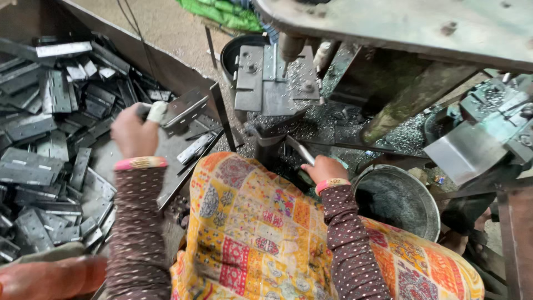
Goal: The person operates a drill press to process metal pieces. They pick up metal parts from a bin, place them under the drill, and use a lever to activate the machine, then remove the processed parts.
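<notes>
From the head view, we sit at a small press with a heap of grey metal hinge plates filling the tray on our left. Our left hand reaches over that heap, and its grip is closed around one hinge plate, thumb and bandaged finger pinching the near end while the far end points toward the press. The plate is held in the air, just above the tray's edge and near the press bed, not yet on it.

Our right hand rests lower, to the right of our knee; its grip is wrapped around a slim metal lever that slants up toward the machine. The press die stands ahead of us, a flat grey block with a round ram above it, its bed scattered with small metal chips. A dark round metal bowl sits beside our right hand, and another dark tub stands behind the die.

To do this well, we judge that the plate should go in flat and square against the die's stops, with our fingers kept on the outer end and clear of the ram. The lever hand should wait until the left fingers are clear. The plate edges look sharp, so a firm pinch is safer than a sliding one.
</notes>
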